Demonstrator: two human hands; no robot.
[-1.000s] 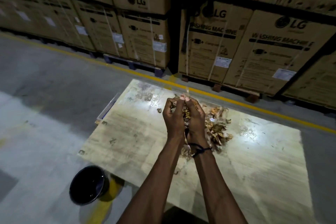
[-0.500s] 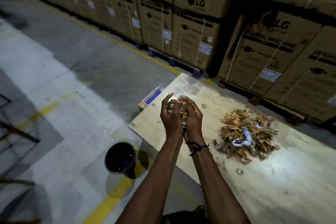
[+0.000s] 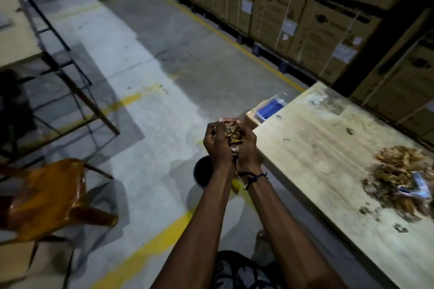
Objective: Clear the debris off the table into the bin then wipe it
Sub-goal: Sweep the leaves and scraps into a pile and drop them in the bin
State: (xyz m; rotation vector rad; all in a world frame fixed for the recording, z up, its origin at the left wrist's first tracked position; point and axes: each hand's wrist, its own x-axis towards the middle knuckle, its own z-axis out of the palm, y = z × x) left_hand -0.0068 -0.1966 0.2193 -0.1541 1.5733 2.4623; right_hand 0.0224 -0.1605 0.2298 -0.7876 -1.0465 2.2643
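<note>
A handful of debris (image 3: pixel 231 135) is cupped between the left hand (image 3: pixel 217 145) and right hand (image 3: pixel 247 148), held above the bin (image 3: pixel 202 171) off the surface's (image 3: pixel 317 148) left edge.

Both cupped hands, left hand (image 3: pixel 217 145) & right hand (image 3: pixel 246 148), are carrying the handful of dry brown leaf debris (image 3: pixel 232 135) off the pale wooden table (image 3: pixel 328 171), now hovering above the round black bin (image 3: pixel 202 171) on the floor

Both forearms reach forward side by side, the left hand (image 3: pixel 217 142) and right hand (image 3: pixel 246 145) cupped together, fingers curled upward around a held load.
</note>
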